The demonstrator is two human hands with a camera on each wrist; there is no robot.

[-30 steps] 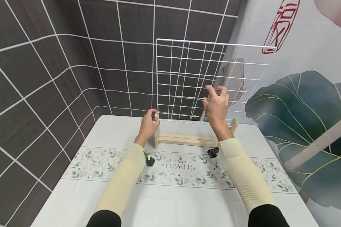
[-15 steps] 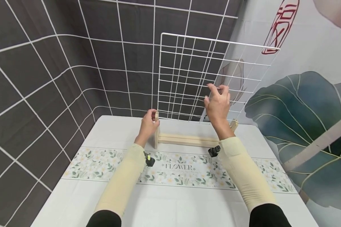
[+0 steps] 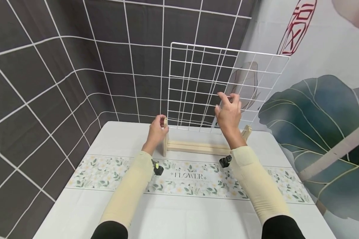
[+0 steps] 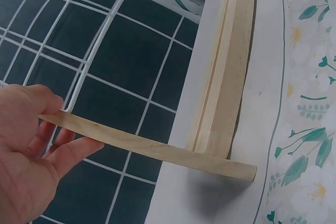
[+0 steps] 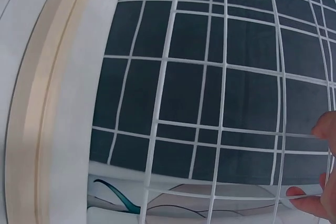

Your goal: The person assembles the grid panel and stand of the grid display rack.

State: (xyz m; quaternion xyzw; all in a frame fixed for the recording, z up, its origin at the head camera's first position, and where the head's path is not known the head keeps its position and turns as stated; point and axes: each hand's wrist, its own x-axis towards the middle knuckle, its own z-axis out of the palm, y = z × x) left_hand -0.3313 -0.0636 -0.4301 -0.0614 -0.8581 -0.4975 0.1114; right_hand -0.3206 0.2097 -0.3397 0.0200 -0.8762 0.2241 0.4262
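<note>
My left hand (image 3: 156, 131) pinches the upper end of a wooden upright (image 4: 147, 145), thumb on one side and fingers on the other. The upright is the left end of a low wooden stand, joined to its long grooved crossbar (image 3: 197, 147). With curled fingers, my right hand (image 3: 229, 114) holds a white wire grid panel (image 5: 223, 66) by its inner wires. The panel leans above and behind the stand in the head view. Its lower left corner comes right by the left upright's top, near my left thumb. My right forearm partly hides the stand's right upright (image 3: 247, 131).
The stand is on a table with a white cloth (image 3: 179, 212) and a printed flower band (image 3: 119, 172). A dark curtain (image 3: 107, 23) with white lines hangs behind and to the left. At right is a pale cloth printed with large leaves (image 3: 320, 109).
The grid panel shifts right, its top rising and then dipping again, with my right hand moving slightly along. My left hand keeps its hold on the upright.
</note>
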